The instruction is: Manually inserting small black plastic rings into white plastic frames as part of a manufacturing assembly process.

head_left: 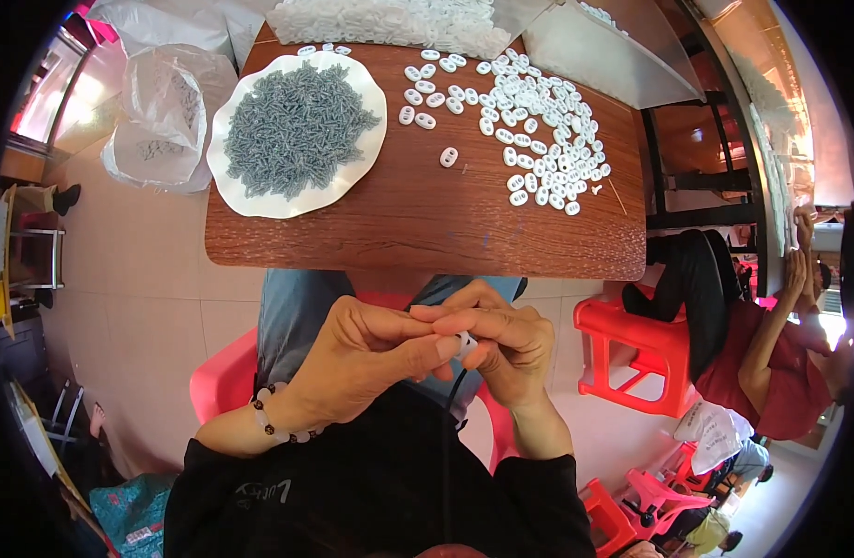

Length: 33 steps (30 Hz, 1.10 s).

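Observation:
Just past the table's near edge, above my lap, my left hand [376,349] and my right hand [513,346] meet. Between their fingertips they pinch a small white plastic piece [465,345] with dark spots; the fingers cover part of it. On the brown wooden table [390,237] lies a loose heap of white oval pieces with paired dark holes [543,130]. One such white oval piece [449,157] lies apart near the middle. At the left, a scalloped white plate [220,158] bears a mound of small grey screw-like parts [301,130].
A clear bag of white parts [390,23] stands along the table's far edge, beside a grey panel [599,51]. White plastic bags [162,112] rest left of the table. To the right are a red stool [632,339] and another seated person [771,372].

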Available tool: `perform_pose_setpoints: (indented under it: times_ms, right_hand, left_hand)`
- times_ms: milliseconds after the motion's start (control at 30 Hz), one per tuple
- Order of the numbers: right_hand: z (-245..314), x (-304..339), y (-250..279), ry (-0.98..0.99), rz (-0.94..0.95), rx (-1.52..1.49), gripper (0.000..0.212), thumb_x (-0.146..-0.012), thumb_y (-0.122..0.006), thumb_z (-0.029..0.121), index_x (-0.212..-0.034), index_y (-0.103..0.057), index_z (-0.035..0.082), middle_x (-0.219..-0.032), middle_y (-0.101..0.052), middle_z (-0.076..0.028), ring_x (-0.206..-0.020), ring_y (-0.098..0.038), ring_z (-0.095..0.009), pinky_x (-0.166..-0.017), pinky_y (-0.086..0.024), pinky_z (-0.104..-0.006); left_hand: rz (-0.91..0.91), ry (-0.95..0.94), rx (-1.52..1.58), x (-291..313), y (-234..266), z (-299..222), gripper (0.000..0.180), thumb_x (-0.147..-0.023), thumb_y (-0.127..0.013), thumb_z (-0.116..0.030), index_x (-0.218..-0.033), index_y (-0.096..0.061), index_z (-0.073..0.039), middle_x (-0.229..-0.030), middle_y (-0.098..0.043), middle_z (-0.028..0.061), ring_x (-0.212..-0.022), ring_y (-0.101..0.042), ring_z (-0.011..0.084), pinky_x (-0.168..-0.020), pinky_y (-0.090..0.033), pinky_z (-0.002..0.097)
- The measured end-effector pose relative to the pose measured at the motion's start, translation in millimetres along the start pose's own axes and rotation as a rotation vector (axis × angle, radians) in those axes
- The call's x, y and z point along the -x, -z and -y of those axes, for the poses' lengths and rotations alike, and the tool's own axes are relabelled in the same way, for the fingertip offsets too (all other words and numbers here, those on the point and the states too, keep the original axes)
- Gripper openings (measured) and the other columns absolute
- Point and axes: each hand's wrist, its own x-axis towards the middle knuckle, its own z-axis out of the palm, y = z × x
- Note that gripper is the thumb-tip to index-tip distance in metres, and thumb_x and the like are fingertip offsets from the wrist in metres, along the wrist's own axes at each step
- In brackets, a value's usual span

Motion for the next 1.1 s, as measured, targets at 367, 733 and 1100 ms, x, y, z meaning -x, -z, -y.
perform_pose_setpoints:
  times_ms: [367, 733, 1100]
  right_hand:
    - [-1, 2, -5, 0.085, -0.02, 0.088, 0.048, -0.086, -0.06, 0.046, -0.092, -0.07, -0.001, -0.092, -0.07, -0.019, -0.083, -0.064, -0.023, -0.068, -0.054, -0.0321]
    - [-10, 0, -1, -0.021, -0.032, 0.125, 0.04, -0.091, -0.06, 0.035, -0.102, -0.067, -0.003, -0.096, -0.069, -0.02, -0.085, -0.065, -0.023, -0.074, -0.053, -0.0313]
    - [-26, -7, 13, -0.206, 0.024, -0.368, 0.063, -0.096, -0.047, 0.045, -0.127, -0.049, -0.01, -0.124, -0.055, -0.028, -0.111, -0.058, -0.028, -0.091, -0.049, -0.0366]
  left_hand:
    - [-0.055, -0.004, 0.047, 5, -1, 3, 0.014, -0.084, -0.067, 0.0, -0.098, -0.071, 0.003, -0.091, -0.07, 0.0133, -0.067, -0.064, 0.0122, -0.06, -0.052, 0.0217]
    - [-0.046, -0.077, 0.018, -10, 4, 11, 0.014, -0.089, -0.065, -0.012, -0.093, -0.072, 0.001, -0.078, -0.07, 0.0092, -0.066, -0.062, 0.0091, -0.061, -0.049, 0.0206]
    - [-0.038, -0.202, -0.067, -36, 8, 23, 0.023, -0.094, -0.06, -0.02, -0.102, -0.07, -0.001, -0.088, -0.071, 0.008, -0.072, -0.057, 0.0049, -0.066, -0.046, 0.0191]
